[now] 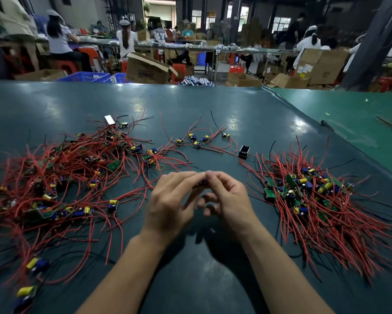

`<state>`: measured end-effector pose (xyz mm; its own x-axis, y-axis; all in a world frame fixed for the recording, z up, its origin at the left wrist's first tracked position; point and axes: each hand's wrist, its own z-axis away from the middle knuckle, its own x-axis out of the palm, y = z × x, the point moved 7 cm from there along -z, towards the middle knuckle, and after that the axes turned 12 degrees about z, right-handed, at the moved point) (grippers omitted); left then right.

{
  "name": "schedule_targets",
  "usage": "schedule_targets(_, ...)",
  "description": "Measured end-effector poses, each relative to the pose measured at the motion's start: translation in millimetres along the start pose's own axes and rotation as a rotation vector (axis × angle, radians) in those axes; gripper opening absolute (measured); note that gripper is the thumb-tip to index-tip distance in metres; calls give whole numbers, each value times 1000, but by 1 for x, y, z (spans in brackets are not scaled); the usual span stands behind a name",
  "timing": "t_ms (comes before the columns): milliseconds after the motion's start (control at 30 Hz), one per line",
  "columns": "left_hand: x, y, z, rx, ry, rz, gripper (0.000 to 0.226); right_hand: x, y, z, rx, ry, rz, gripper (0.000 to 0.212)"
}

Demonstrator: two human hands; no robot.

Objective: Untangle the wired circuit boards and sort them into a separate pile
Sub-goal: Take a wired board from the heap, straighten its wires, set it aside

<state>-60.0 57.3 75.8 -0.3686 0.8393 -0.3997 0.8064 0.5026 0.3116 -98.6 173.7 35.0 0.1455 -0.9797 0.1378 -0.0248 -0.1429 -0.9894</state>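
Meeting above the middle of the dark green rubber-covered table (190,105), the two bare hands are pinching one small circuit board with a dark blue component (203,182) between their fingertips. The left hand (172,200) is holding it from the left with thumb and forefinger curled in, and the right hand (227,196) is gripping it from the right, its other fingers loosely bent beneath. The board is blurred and mostly hidden by the fingers; whether wires are hanging from it cannot be told.

To the left, a wide tangled heap of red-wired circuit boards with yellow and blue capacitors (61,177) is sprawling across the table, reaching down to the near edge. To the right, a denser sorted pile of green circuit boards with red leads fanning toward the person (308,193) is lying well apart from the tangle. Between them, farther back, a short loose row of wired boards (197,140) is sitting on the mat, with a small black open-topped box (244,152) just beside its right end. Beyond the table, people are sitting at benches among brown cardboard cartons (146,69) and blue plastic crates (86,77).
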Motion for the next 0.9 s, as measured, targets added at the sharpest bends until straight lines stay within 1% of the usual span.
schedule_targets(67,2,-2,1,-52,8,95,23,-10,-5,0,-33,85,12,8)
schedule_targets(167,-4,-10,5,-169,114,223,7,-17,-6,1,-34,161,47,3)
schedule_targets(200,-4,-16,7,-262,124,258,7,-17,-5,2,-33,170,50,3)
schedule_targets(267,7,-33,15,-546,66,382,17,-17,-3,2,-26,165,77,6)
schedule_targets(300,12,-38,19,-656,37,430,23,-16,-1,2,-18,154,100,6)
schedule_targets(333,14,-42,22,-722,43,456,26,-15,1,2,-10,138,122,6)
schedule_targets(367,13,-45,24,-762,75,468,24,-14,2,1,-1,123,138,7)
schedule_targets(433,10,-54,27,-835,164,512,13,-11,6,1,17,104,169,8)
schedule_targets(467,9,-58,29,-867,182,543,8,-10,9,1,24,98,187,9)
schedule_targets(533,11,-62,31,-892,154,583,2,-8,11,1,24,95,214,8)
schedule_targets(600,12,-62,31,-890,125,601,5,-7,12,0,36,96,198,6)
schedule_targets(700,13,-62,29,-836,127,556,11,-7,18,-1,118,107,205,10)
schedule_targets(767,11,-66,29,-829,178,500,10,-11,22,-1,156,176,244,12)
schedule_targets(833,8,-70,31,-844,222,458,7,-16,21,-1,135,259,302,17)
schedule_targets(900,10,-75,33,-875,229,452,5,-20,19,-4,118,327,348,21)
